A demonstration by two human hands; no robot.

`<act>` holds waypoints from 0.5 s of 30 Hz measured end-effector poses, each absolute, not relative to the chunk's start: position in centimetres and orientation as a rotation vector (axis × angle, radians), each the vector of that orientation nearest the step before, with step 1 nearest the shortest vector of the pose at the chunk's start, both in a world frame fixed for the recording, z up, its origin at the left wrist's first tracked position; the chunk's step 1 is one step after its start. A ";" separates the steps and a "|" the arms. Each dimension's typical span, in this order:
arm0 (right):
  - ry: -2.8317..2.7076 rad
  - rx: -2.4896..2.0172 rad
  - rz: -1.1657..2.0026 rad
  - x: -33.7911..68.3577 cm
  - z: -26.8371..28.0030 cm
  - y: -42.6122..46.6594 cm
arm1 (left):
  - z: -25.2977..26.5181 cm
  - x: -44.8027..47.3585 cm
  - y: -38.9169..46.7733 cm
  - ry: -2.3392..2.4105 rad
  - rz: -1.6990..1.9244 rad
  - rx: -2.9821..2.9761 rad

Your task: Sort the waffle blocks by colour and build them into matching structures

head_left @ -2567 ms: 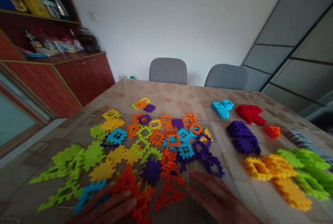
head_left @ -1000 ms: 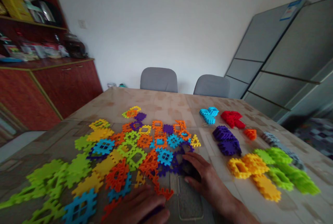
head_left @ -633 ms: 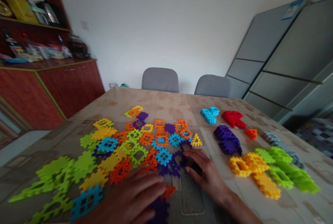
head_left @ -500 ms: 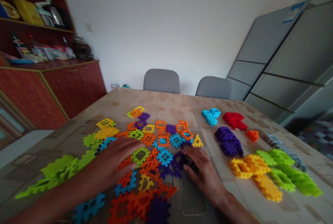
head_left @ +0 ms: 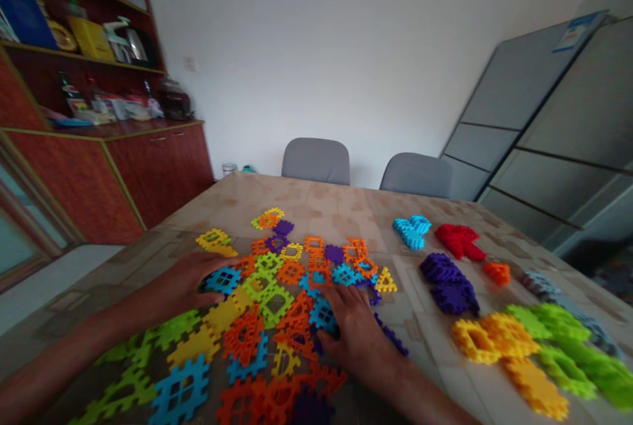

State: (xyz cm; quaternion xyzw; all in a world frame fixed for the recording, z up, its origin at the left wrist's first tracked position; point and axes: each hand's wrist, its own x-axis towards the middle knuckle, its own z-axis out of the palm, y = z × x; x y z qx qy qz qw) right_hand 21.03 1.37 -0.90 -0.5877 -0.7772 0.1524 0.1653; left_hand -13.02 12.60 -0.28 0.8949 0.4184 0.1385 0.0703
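Left hand [head_left: 200, 283]: thumb and fingers wide apart about the left blue window tile [head_left: 225, 281].
That tile's lie: nearly flat among scattered tiles [head_left: 291, 272], face up, roughly square, neither side clearly longer.
Right hand [head_left: 355, 331]: over the right blue window tile [head_left: 323, 314], partly covering it; grip and long axis cannot be told.
Sticker [head_left: 576, 32]: blue and white, writing unreadable.

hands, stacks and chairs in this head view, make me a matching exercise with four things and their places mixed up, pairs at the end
1. left hand
2. right hand
3. red stack
4. grey chairs

A. beyond the table
B. right side of the loose pieces
C. just right of the light blue stack
D. left, at a blue window piece

Pairs: 1-D, 2-B, 3-C, 4-A
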 end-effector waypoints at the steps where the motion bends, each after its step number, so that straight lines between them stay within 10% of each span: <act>1: -2.200 -1.668 0.430 21.3 -0.7 1.1 | -0.2 -12.9 12.7 1.257 0.426 2.698; 15: -2.177 -1.895 0.255 28.2 -2.8 -8.8 | 1.4 -3.0 1.6 0.713 0.571 2.951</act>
